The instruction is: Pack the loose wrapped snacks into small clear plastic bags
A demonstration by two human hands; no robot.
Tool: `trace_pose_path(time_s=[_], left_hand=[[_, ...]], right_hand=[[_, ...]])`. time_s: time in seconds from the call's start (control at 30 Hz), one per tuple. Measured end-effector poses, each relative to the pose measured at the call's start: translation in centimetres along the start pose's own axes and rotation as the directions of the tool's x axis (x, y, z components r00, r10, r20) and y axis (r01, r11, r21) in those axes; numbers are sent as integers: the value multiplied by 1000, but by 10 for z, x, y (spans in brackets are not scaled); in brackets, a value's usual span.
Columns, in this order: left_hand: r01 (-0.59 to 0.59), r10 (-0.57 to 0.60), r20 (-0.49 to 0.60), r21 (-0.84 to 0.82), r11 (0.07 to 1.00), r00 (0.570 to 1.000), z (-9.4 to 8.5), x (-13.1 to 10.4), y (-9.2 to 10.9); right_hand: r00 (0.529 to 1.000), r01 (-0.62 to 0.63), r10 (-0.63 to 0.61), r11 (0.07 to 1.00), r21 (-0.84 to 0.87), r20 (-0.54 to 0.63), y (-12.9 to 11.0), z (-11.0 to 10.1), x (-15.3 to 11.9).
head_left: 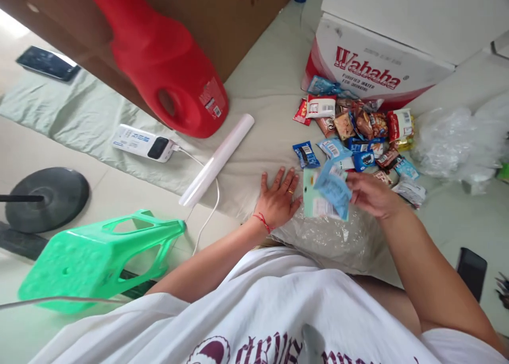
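My left hand (277,200) lies flat with its fingers spread, on the cloth beside a clear plastic bag (330,237). My right hand (373,194) pinches a blue snack packet (336,190) above that bag. A pale green packet (309,194) with a printed label shows behind the blue one; whether my right hand holds it too, I cannot tell. Just beyond both hands is a pile of small wrapped snacks, with a dark blue packet (306,154) at its left edge and a red and white packet (321,106) farther back.
A Wahaha carton (369,70) stands behind the snacks, with crumpled clear plastic (453,141) at right. Leftward are a red jug (170,67), a white tube (218,160), a power bank (141,143) with a cable, and a green stool (95,258). A dark phone (471,273) lies right.
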State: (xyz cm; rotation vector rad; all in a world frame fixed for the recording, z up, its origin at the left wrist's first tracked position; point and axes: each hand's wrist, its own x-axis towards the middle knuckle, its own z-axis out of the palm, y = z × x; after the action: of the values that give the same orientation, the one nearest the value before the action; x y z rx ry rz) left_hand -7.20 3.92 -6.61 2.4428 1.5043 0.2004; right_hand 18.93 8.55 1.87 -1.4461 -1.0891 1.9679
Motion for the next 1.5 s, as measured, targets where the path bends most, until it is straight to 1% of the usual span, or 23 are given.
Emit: trace_pose_path(time_s=[0.07,0.1,0.13,0.17,0.2,0.23,0.27,0.3,0.33,0.4,0.47,0.53,0.57,0.67,0.73,0.8,0.9,1.0,1.1,1.2,1.37,1.43,1.5], left_hand=[[6,-6,4,7,1000,1000,0,0,1],[11,-11,5,13,1000,1000,0,1,1],[14,-14,6,19,1000,1000,0,1,2],[17,-17,8,23,1000,1000,-1,1,2],[20,-20,11,27,999,1000,-1,1,3],[21,-21,14,29,999,1000,-1,2,3],[22,-22,16,30,999,1000,-2,2,4],[22,-23,18,31,999,1000,-2,2,4],[24,-24,19,32,999,1000,-2,2,5],[28,-29,22,36,999,999,-3,2,6],[34,-35,25,43,998,999,-3,2,6],[39,-40,25,51,998,999,-2,2,6],[39,-40,25,55,998,999,-2,2,6],[32,-33,23,60,998,999,-2,2,6],[32,-33,18,63,998,999,-2,2,6],[37,-37,11,66,997,999,-2,2,7],[40,-40,9,70,997,999,-2,2,7],[36,-37,13,71,997,999,-2,2,7],[35,-35,9,70,997,999,-2,1,7],[34,-34,-7,67,997,999,-1,1,7],[25,-25,-9,57,998,1000,-1,1,6],[22,-21,-6,53,998,1000,-1,1,6],[21,-21,-4,52,998,1000,-1,2,5]], right_hand=[[994,-105,105,991,-88,-5,32,1,-16],[993,-117,111,976,-182,-45,45,2,-21],[991,-110,80,946,-306,-109,54,4,-25],[981,-95,7,888,-451,-192,60,5,-30],[956,-84,-104,799,-595,-275,62,7,-35],[915,-80,-236,691,-719,-328,63,10,-40],[873,-71,-358,578,-813,-331,62,14,-45],[844,-51,-449,476,-878,-293,60,19,-49],[835,-15,-501,392,-920,-227,60,25,-51],[864,59,-495,278,-959,-91,61,37,-51],[893,56,-447,222,-973,-51,63,46,-47],[897,39,-438,207,-977,-57,64,47,-43],[890,62,-455,207,-976,-40,62,44,-43],[855,221,-508,169,-960,107,54,32,-46],[854,279,-484,114,-954,192,52,30,-47],[883,245,-427,65,-967,195,56,36,-45],[917,139,-379,7,-990,126,67,50,-37],[920,114,-374,-33,-993,118,72,56,-33],[923,132,-358,-54,-990,143,71,54,-33],[926,121,-355,-42,-992,128,69,52,-36],[909,40,-416,52,-998,15,69,54,-43],[898,38,-439,85,-996,-3,68,47,-49],[885,40,-465,116,-992,-18,67,32,-57]])
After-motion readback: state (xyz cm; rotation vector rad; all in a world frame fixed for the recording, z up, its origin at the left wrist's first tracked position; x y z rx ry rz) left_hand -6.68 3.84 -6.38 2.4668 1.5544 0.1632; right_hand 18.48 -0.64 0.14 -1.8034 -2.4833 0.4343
